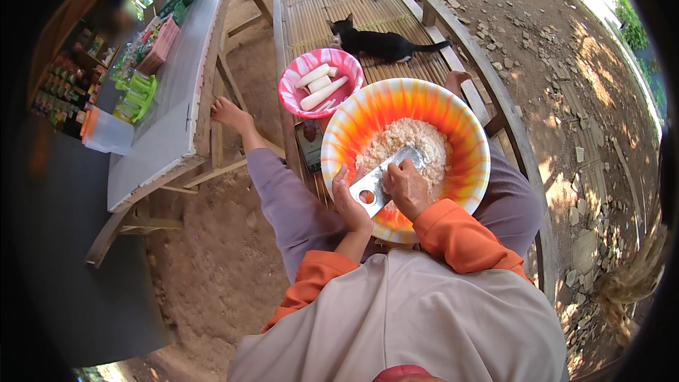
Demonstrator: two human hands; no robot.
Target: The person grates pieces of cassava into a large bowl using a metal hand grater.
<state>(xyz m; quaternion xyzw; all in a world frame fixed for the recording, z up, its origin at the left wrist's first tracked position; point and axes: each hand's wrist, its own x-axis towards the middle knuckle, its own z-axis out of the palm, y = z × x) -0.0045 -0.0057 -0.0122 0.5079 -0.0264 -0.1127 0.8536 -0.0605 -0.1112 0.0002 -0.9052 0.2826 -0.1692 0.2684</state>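
Note:
A large orange, yellow and white bowl [463, 124] rests between my legs, holding a heap of pale grated flakes [407, 132]. Slanting over the heap is a flat metal grater [406, 155], its handle end with a round hole toward me. My left hand [349, 203] grips that handle end at the bowl's near left rim. On the grater's face my right hand [408, 189] is closed in a fist, and whatever it holds is hidden by the fingers. Just beyond, a pink and white bowl [288, 93] contains several peeled white root pieces [324, 93].
A black and white cat [385, 44] stands on the slatted bamboo bench [311, 0] behind the bowls. A phone [310, 143] lies beside the pink bowl. At left, a table [177, 113] carries a plastic container [107, 133], a green rack [138, 97] and a pink basket [158, 46]. A wooden rail [506, 99] runs along the right.

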